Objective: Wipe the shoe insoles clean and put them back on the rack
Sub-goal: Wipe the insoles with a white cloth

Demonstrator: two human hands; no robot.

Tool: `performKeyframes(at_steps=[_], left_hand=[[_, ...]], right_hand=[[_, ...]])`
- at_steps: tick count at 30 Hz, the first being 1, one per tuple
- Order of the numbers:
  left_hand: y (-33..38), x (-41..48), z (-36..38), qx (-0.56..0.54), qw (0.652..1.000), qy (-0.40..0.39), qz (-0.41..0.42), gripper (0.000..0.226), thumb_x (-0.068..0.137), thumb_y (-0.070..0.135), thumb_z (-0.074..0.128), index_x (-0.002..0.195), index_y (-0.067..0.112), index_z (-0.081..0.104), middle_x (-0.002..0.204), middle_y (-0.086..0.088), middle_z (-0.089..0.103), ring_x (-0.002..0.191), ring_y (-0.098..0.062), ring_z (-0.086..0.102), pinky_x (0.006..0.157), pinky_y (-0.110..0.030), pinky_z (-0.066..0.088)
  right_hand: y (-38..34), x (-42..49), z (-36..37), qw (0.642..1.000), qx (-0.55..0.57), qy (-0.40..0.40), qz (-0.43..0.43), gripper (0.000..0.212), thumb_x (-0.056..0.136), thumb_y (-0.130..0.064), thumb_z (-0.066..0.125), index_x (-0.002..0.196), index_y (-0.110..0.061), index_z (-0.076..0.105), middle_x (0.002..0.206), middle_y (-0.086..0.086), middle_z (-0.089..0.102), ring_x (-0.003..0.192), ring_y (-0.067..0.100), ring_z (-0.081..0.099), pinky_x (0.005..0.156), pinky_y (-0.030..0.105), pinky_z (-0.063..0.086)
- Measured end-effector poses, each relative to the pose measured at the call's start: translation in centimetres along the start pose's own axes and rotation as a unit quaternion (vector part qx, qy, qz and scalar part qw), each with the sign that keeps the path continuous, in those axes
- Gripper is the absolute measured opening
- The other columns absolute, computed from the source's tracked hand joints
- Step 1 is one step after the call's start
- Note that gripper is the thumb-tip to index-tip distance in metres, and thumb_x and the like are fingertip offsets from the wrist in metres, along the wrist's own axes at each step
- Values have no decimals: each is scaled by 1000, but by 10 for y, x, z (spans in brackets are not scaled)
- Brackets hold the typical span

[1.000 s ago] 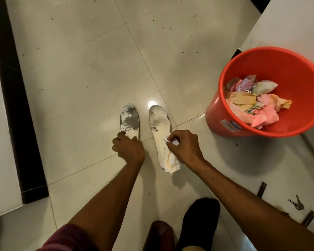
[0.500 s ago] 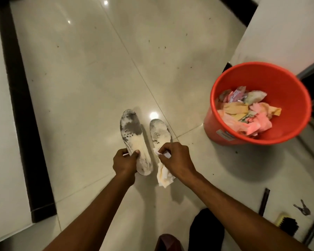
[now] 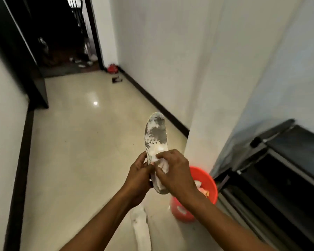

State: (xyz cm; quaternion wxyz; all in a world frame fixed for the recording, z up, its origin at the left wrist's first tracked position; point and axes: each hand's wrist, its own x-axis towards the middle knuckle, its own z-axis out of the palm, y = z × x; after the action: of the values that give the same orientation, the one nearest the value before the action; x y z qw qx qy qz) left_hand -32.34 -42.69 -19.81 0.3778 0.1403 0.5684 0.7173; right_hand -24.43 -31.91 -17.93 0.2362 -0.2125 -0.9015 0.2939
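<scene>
A person's left hand (image 3: 138,175) grips a grey-stained white foam insole (image 3: 156,140) near its heel, raised above the tiled floor, while the right hand (image 3: 174,172) pinches a crumpled white tissue (image 3: 163,166) against it. Beyond the grip the toe rises unsupported; it looks light and bendable, best held mid-length.

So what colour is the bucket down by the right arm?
The bucket is orange-red, seen in the head view, partly hidden behind the right hand.
</scene>
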Motion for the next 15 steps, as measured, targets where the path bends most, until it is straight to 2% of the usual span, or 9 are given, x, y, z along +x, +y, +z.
performKeyframes(at_steps=[3,5,7,9,12,13,15], left_hand=[[67,-31,37,-2,997,-57,50,41,107,7,44,137,31,58,124,-9,74,116,-36,69,98,-64,49],[104,-54,62,-15,993,-94,74,43,109,7,40,140,31,55,127,-10,72,118,-36,68,100,-65,50],[138,-81,87,-37,986,-137,93,45,109,6,38,143,31,53,131,-11,70,121,-37,67,98,-62,53],[169,-107,113,-50,976,-176,118,46,108,5,40,144,30,53,132,-12,69,120,-36,66,93,-55,56],[211,-154,148,-64,957,-243,147,49,105,1,46,144,29,54,133,-16,68,123,-38,65,100,-55,54],[222,-168,159,-66,950,-261,156,50,105,-1,45,144,30,53,134,-15,68,124,-38,64,103,-57,52],[242,-195,177,-64,943,-284,163,54,106,-4,40,144,33,52,132,-14,69,125,-38,64,105,-64,47]], right_hand=[[-39,-5,-77,997,-40,22,-58,38,74,-9,74,110,-19,71,107,2,64,99,21,58,82,15,36],[-65,-5,-132,995,-36,74,-53,32,74,-3,74,103,-18,74,102,1,68,97,21,62,85,23,46],[-99,-12,-185,989,-38,133,-48,24,78,-4,74,97,-18,76,96,1,71,91,18,65,81,34,53],[-133,-25,-225,981,-70,158,-85,17,79,-5,73,91,-17,76,90,1,71,83,15,63,73,31,52],[-178,-52,-281,967,-155,152,-133,8,85,-13,70,87,-19,74,86,-1,68,82,17,57,68,30,48],[-191,-58,-302,962,-169,171,-131,6,85,-15,71,87,-20,74,85,-1,69,81,17,60,67,28,48],[-215,-66,-346,947,-171,245,-115,6,84,-16,74,88,-20,77,86,-1,73,77,15,66,63,15,46]])
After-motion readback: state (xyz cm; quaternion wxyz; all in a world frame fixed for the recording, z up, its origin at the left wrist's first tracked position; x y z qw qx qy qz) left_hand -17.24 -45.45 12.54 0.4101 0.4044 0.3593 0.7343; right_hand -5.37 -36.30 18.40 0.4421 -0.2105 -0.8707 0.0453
